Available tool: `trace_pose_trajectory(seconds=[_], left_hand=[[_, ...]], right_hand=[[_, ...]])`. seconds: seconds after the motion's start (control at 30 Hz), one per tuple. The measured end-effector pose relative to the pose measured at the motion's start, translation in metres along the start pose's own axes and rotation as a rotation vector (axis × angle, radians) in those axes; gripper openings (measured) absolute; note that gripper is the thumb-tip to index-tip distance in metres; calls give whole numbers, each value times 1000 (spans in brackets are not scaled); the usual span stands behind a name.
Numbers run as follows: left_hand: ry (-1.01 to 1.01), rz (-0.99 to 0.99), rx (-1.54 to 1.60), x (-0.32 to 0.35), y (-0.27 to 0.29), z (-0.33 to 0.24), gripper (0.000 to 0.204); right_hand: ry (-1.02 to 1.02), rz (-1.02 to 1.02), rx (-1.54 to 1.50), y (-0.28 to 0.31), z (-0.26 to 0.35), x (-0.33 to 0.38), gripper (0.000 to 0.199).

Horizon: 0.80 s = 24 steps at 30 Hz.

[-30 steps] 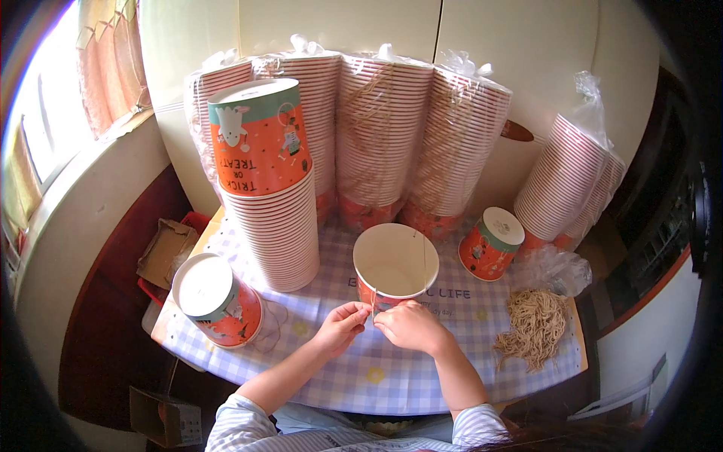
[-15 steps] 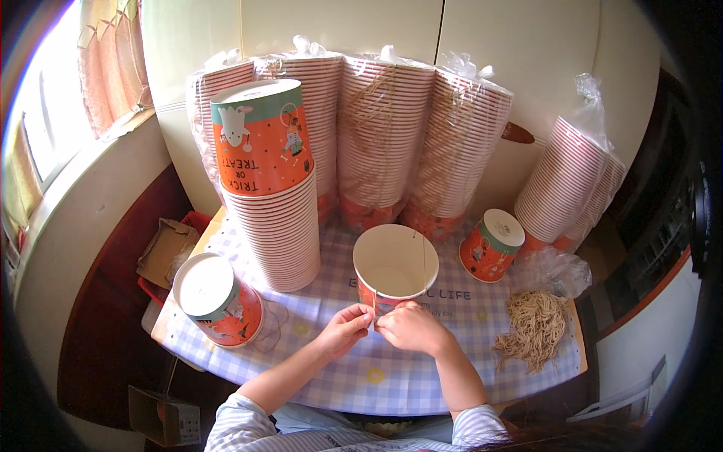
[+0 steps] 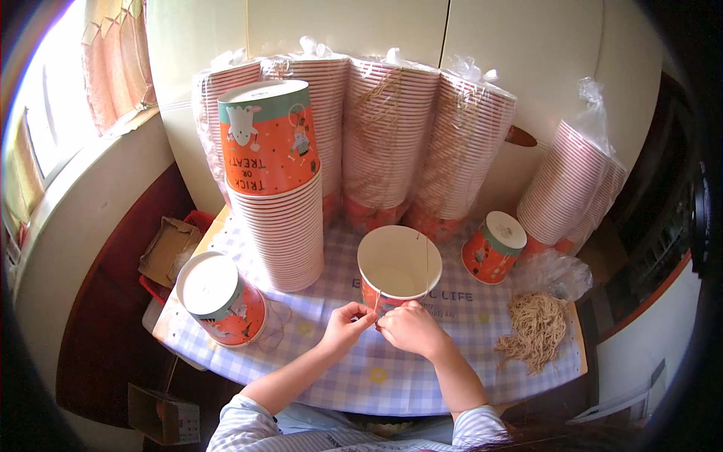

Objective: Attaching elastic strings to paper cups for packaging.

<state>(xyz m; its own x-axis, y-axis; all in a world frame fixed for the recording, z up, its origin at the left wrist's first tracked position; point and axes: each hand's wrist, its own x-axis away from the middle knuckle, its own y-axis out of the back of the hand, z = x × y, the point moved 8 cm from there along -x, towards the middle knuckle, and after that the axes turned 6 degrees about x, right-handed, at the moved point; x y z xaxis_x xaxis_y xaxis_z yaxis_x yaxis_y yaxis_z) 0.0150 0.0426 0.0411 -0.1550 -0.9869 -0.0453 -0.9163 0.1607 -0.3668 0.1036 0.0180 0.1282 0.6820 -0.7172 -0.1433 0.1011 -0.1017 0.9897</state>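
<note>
An open paper bucket [image 3: 399, 264] with a white inside and an orange printed outside stands upright in front of me. A thin string [image 3: 379, 297] rises at its near rim, and another strand runs down inside from the far right of the rim. My left hand [image 3: 346, 328] pinches the string close to the near wall. Fingers of my right hand [image 3: 413, 330] are closed on the string right beside it; the exact knot or hole is hidden by the fingers. A heap of tan strings [image 3: 533, 330] lies on the tablecloth at the right.
An upside-down bucket [image 3: 222, 301] with loose string stands at left, near a tall stack of nested buckets [image 3: 277, 233]. Plastic-wrapped stacks [image 3: 390, 135] line the back, more [image 3: 565, 177] lean at right. A small upside-down bucket [image 3: 493, 248] stands near a crumpled plastic bag [image 3: 557, 273].
The whole view has shifted slightly. Both hands stay at the bucket's near rim with the string, their fingers only slightly changed.
</note>
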Motion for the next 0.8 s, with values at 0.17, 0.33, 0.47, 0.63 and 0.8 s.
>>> trace_pose_trajectory(seconds=[0.17,0.33,0.47,0.63,0.8], left_hand=[[-52,15,-76,0,3,-7,10],[-65,23,-145,-2,3,-9,9],[-136,9,-149,-2,3,-11,9],[-219,-46,-221,-2,1,-16,9],[-338,-170,-331,-7,10,-25,9]], right_hand=[[2,-23,-30,3,-1,1,17],[6,-14,-46,2,-1,1,16],[4,-4,-37,4,2,-1,15],[54,-43,-9,1,4,0,13],[96,-17,22,-3,7,0,13]])
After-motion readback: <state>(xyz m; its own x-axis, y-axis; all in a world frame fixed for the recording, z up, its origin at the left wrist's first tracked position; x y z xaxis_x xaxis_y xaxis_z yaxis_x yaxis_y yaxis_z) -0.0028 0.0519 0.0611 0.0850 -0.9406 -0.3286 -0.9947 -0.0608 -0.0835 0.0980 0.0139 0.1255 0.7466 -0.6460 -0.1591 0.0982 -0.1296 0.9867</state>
